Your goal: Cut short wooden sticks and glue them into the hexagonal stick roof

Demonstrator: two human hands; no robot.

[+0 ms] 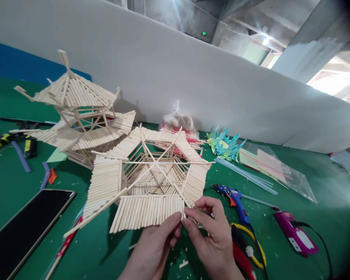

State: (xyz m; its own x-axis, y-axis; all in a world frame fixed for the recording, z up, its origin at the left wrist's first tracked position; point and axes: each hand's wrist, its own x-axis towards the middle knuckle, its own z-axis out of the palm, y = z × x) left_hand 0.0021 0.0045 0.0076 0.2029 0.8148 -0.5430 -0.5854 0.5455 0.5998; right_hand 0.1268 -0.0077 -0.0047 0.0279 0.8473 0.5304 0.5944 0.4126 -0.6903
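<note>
A six-sided pavilion roof section [151,210] made of thin wooden sticks stands tilted in front of me, with crossed sticks over its open middle. At its near right corner, my left hand [160,245] is closed on the edge of the front panel, thumb on top and fingers curled below. Beside it my right hand [211,233] pinches a short wooden stick at the end of that panel; its far end is hidden by the fingers. The two hands' fingertips nearly meet. Behind on the left stands a finished-looking stick pavilion [72,93] with a pointed roof.
A blue glue gun [233,200] lies right of the model, near red-and-yellow-handled pliers [243,256] and a purple corded device [296,233]. A phone [26,229] lies left. Farther back are clear glue sticks [246,175], folded-paper pieces [224,144] and a white partition [151,70].
</note>
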